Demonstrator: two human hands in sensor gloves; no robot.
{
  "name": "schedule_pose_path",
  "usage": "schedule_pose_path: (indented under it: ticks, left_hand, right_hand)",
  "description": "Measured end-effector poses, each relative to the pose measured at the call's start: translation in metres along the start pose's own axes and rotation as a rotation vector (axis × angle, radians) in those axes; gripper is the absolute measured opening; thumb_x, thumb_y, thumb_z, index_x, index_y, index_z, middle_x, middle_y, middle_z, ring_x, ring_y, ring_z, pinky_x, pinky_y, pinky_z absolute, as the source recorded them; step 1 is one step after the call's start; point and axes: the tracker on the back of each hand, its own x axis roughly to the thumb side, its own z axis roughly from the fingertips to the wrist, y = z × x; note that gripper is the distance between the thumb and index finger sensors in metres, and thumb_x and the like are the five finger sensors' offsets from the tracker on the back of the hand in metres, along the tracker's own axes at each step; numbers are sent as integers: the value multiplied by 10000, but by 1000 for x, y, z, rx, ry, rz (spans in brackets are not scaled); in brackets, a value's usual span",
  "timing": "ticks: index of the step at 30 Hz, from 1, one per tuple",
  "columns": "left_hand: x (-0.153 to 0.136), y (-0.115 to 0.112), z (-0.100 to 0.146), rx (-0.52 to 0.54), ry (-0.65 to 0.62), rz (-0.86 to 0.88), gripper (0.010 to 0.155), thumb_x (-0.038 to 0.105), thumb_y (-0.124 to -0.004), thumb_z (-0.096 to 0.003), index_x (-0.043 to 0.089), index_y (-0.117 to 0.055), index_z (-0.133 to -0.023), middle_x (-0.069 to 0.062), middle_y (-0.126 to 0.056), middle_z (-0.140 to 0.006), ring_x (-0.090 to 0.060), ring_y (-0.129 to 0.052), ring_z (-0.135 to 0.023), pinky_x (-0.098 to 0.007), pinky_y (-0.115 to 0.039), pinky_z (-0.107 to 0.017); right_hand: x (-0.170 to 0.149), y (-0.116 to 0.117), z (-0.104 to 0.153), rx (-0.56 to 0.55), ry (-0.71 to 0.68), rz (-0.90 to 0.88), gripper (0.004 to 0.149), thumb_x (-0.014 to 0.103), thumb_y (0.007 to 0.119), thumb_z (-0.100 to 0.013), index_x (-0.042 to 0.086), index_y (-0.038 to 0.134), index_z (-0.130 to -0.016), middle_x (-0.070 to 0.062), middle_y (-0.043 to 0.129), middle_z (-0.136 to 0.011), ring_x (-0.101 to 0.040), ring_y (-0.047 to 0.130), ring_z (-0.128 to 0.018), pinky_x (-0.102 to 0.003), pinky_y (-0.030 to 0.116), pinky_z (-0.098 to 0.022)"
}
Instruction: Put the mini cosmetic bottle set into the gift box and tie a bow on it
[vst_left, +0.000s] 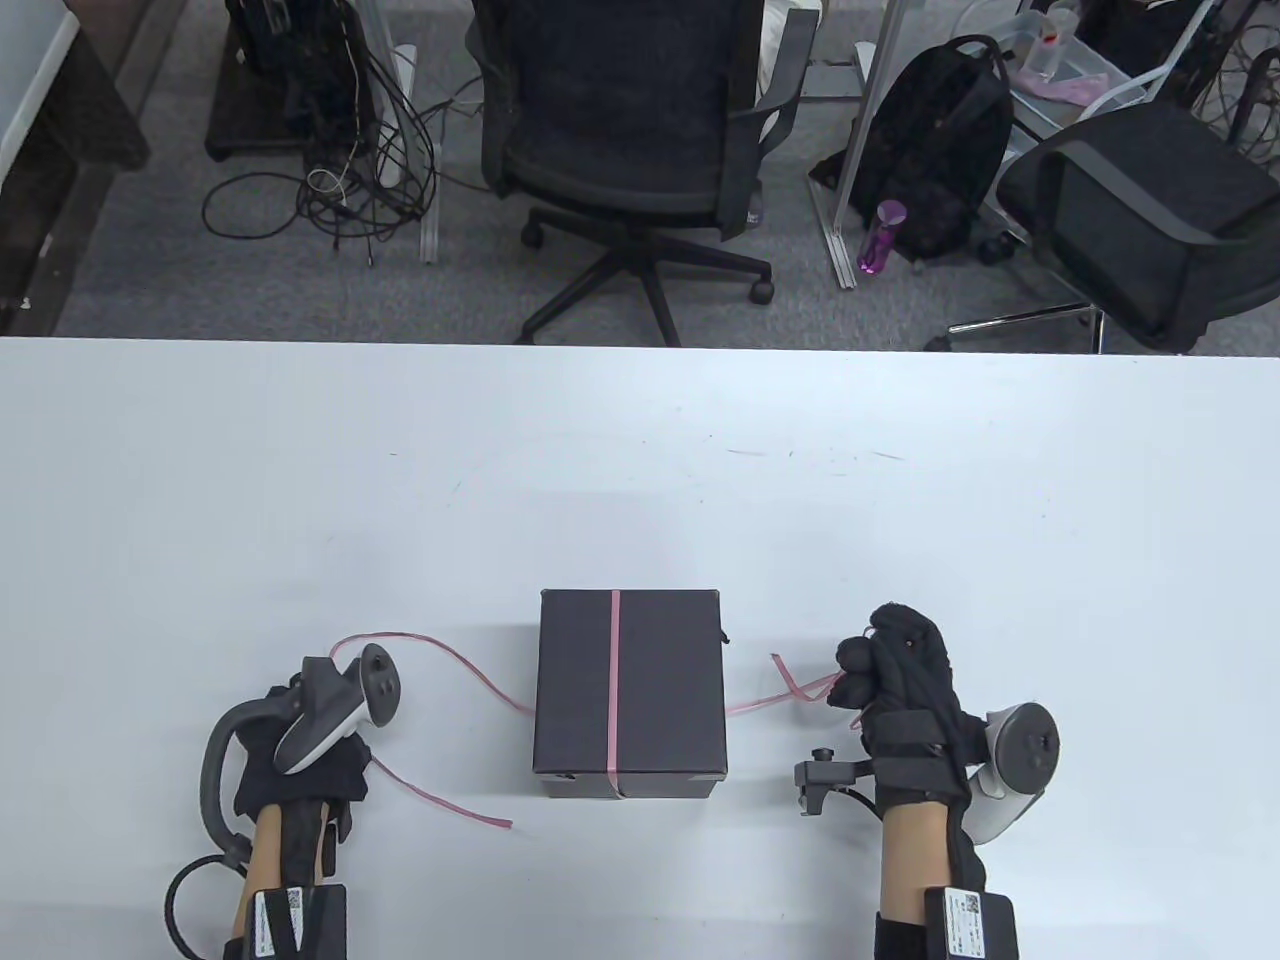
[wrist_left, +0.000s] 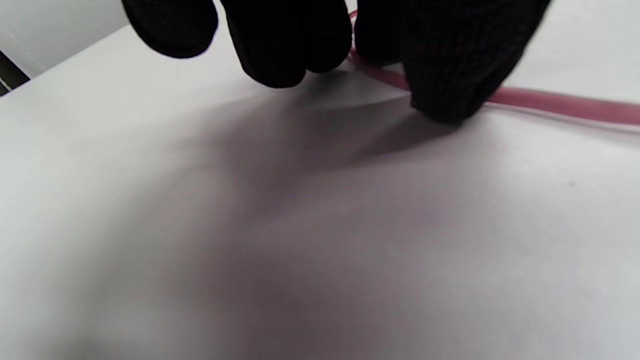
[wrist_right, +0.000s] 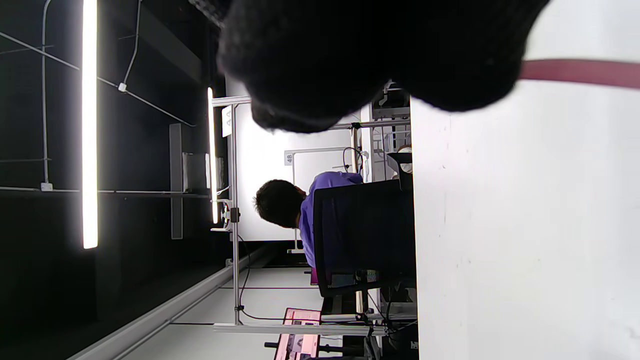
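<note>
A matte black cardboard gift box (vst_left: 631, 692) is sitting closed on the white table (vst_left: 640, 470) between both hands. The left hand (vst_left: 300, 760) and right hand (vst_left: 893, 672) are each pinching an end of the thin pink ribbon (vst_left: 614, 690) crossing its lid.

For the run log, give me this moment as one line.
gift box: closed, ribbon over lid | left hand: pinches ribbon end | right hand: pinches other end | bow: not yet tied
</note>
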Motion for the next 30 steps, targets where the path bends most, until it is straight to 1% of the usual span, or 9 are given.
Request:
schedule_pose_path:
  ticks: [5, 9, 11, 12, 16, 21, 25, 28, 30]
  left_hand:
    - [13, -1, 1, 37, -12, -66, 485, 482, -832, -472, 305, -750, -916, 45, -737, -1038, -256, -868, -890, -547, -753, -699]
    - [21, -1, 2, 13, -3, -126, 485, 455, -806, -494, 279, -724, -938, 18, -700, -1060, -277, -838, -909, -547, -739, -711]
    - [20, 0, 2, -32, -7, -130, 489, 428, -782, -508, 279, -691, -965, -5, -656, -1091, -297, -802, -946, -561, -717, -726]
    - [18, 2, 3, -55, -12, -115, 488, 418, -768, -504, 272, -695, -964, -55, -601, -1131, -321, -759, -984, -574, -698, -739]
    - [8, 6, 5, -65, -120, 78, 471, 382, -724, -506, 323, -702, -973, -109, -515, -1190, -422, -613, -1067, -612, -640, -765]
    - [-1, 18, 11, -11, -340, 442, 463, 360, -683, -533, 284, -658, -989, -111, -563, -1201, -479, -528, -1136, -670, -583, -776]
    - [-5, 23, 15, 30, -578, 871, 459, 358, -680, -546, 269, -652, -997, -140, -661, -1165, -503, -570, -1129, -702, -558, -765]
    - [-6, 23, 14, 26, -687, 1094, 461, 362, -672, -559, 267, -636, -1009, -112, -741, -1118, -488, -644, -1107, -713, -565, -754]
    - [-4, 21, 14, -13, -745, 1252, 463, 369, -662, -573, 263, -617, -1021, -64, -798, -1066, -446, -748, -1062, -706, -595, -747]
  right_hand:
    - [0, 0, 1, -2, 4, 5, 404, 192, 633, -619, -5, 584, -969, -101, 924, -596, -100, 929, -300, -338, 872, -293]
    - [-1, 1, 1, 1, 9, 12, 418, 196, 638, -618, -35, 583, -962, -101, 927, -594, -98, 934, -298, -336, 875, -290]
    - [-2, 2, 1, 8, 12, 14, 426, 196, 641, -617, -51, 581, -958, -102, 929, -591, -97, 934, -295, -334, 876, -288]
    - [-2, 2, 1, 13, 13, 15, 428, 197, 642, -617, -57, 581, -957, -102, 929, -590, -96, 934, -293, -334, 876, -287]
    - [-3, 3, 0, 28, 15, 24, 431, 197, 641, -617, -65, 580, -955, -104, 928, -590, -97, 933, -293, -335, 875, -289]
    - [-4, 4, 0, 35, 18, 27, 433, 197, 641, -617, -67, 579, -955, -104, 927, -592, -99, 933, -295, -338, 874, -290]
    - [-4, 5, 0, 43, 22, 27, 436, 198, 643, -617, -69, 577, -955, -104, 927, -589, -98, 931, -293, -336, 874, -288]
    - [-4, 6, 0, 65, 31, 28, 444, 200, 651, -616, -75, 578, -956, -103, 930, -561, -73, 908, -250, -315, 868, -256]
    - [-4, 9, -1, 100, 39, 49, 455, 201, 660, -616, -82, 576, -962, -100, 933, -531, -54, 886, -212, -297, 864, -220]
